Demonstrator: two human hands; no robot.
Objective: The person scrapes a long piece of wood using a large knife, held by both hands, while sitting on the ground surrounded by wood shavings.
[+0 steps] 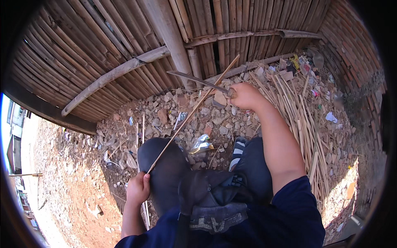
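Note:
My left hand is closed on the lower end of a long thin bamboo strip, beside my left knee. From there the strip slants up and away to the right. My right hand, out ahead with the arm stretched, grips the handle of a machete. Its dark blade points left and crosses the strip near the far end; I cannot tell whether the two touch. A pile of split bamboo strips lies on the ground to the right of my right forearm.
A bamboo slat wall with a thick post rises ahead, and a brick wall stands at the right. Stony rubble with bits of litter covers the ground, including a shiny wrapper between my knees.

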